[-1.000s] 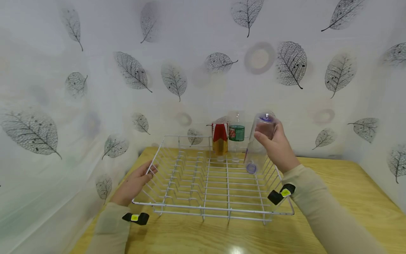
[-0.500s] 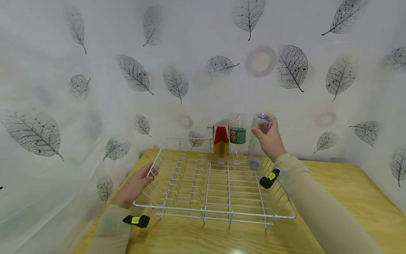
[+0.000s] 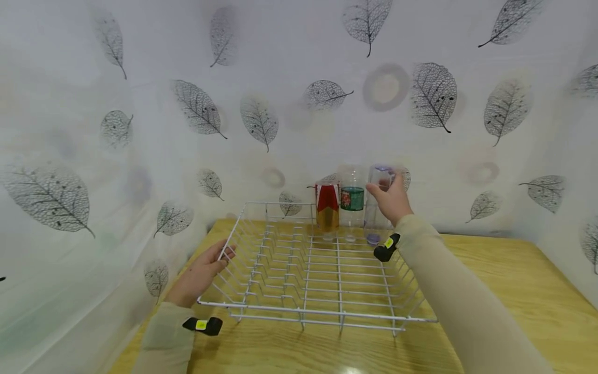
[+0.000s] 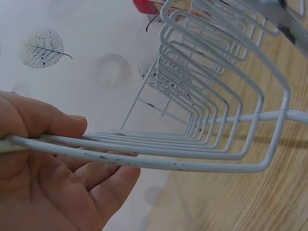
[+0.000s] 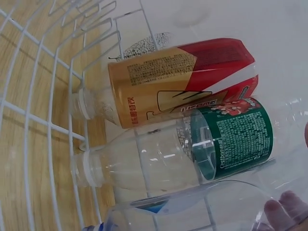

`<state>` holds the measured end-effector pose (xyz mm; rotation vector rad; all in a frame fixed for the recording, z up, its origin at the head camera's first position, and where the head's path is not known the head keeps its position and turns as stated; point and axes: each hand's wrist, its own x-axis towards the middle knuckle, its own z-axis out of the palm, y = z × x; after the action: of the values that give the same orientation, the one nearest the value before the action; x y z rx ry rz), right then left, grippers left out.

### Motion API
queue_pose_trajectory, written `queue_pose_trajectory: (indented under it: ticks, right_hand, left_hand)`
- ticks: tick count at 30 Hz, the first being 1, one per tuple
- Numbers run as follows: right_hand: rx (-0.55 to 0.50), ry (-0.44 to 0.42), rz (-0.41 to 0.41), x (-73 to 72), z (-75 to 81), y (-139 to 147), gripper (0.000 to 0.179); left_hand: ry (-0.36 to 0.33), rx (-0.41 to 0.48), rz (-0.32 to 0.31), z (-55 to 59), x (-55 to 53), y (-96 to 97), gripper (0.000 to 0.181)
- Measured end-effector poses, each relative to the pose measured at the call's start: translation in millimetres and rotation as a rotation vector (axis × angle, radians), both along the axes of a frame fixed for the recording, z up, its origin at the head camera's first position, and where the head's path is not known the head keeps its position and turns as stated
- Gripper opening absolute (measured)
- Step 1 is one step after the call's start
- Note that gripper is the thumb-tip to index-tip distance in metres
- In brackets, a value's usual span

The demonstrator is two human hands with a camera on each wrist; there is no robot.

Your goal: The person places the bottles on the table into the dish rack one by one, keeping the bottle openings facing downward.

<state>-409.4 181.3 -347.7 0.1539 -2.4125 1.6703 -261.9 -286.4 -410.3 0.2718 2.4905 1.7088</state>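
Observation:
My right hand grips an upside-down clear plastic bottle near its base; the purple-blue cap points down at the rack's back right. Beside it, two more inverted plastic bottles lean along the rear of the white wire dish rack. One has a green label, the other a red and gold label; both have white caps resting low among the wires. At the rack's left side, my left hand holds the top rail, thumb on one side of the wire and fingers on the other.
The rack stands on a light wooden table, with rows of upright plate prongs in its left half. A pale sheet printed with leaves hangs behind and along the left.
My right hand has carried the clear bottle left and back, from tilted to nearly upright beside the green-labelled one. My left hand stays on the rack's rail.

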Motion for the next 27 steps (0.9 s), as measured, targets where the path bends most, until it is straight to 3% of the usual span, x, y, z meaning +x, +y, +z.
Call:
queue_pose_trajectory:
  ticks: [12, 21, 27]
  right_hand:
    - [0.107, -0.106, 0.008, -7.2, 2.0, 0.3, 0.102]
    - [0.222, -0.153, 0.054, 3.5, 3.2, 10.9, 0.101]
    - [0.226, -0.138, 0.069, 9.3, 5.6, 15.7, 0.103]
  left_hand:
    - [-0.006, 0.028, -0.003, -0.2, 1.2, 0.5, 0.061]
    - [-0.011, 0.017, -0.004, -1.1, 2.1, 2.5, 0.060]
    - [-0.007, -0.010, -0.006, -0.8, 1.0, 0.0, 0.060]
